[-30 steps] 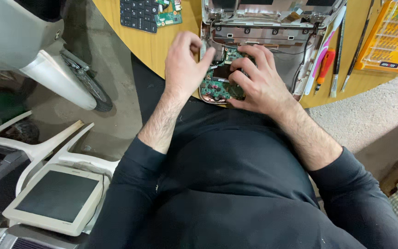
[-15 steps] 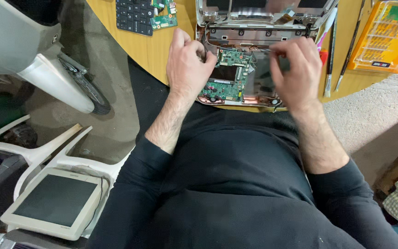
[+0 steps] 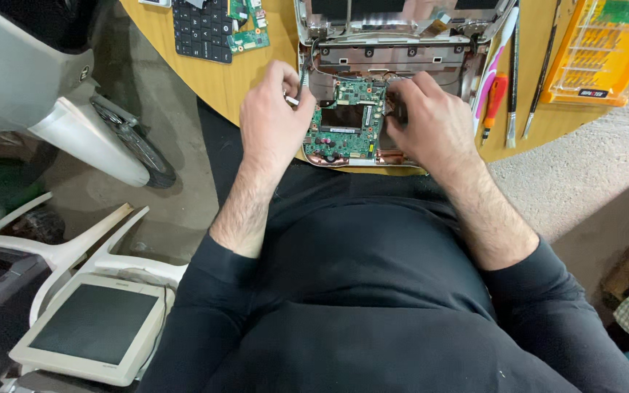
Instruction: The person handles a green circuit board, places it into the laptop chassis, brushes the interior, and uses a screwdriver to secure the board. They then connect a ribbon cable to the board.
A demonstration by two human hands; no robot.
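Head view: the opened laptop chassis (image 3: 402, 54) lies on the round wooden surface (image 3: 220, 80), with the green circuit board (image 3: 351, 120) seated inside it. The left hand (image 3: 274, 120) rests at the board's left edge, its grip narrow, pinching a small metal part. The right hand (image 3: 431, 124) covers the board's right edge; its grip cannot be told. An orange screwdriver (image 3: 495, 98) lies just right of the chassis.

Looking like an electronics repair workshop: opened laptop chassis (image 3: 394, 54) with bare green circuit board (image 3: 349, 120) lying on a round wooden counter (image 3: 205, 80), beside an orange screwdriver-bit case (image 3: 598, 51), loose keyboard (image 3: 199, 29), brushes (image 3: 512, 87), and old monitors (image 3: 96, 327) sitting on the floor.
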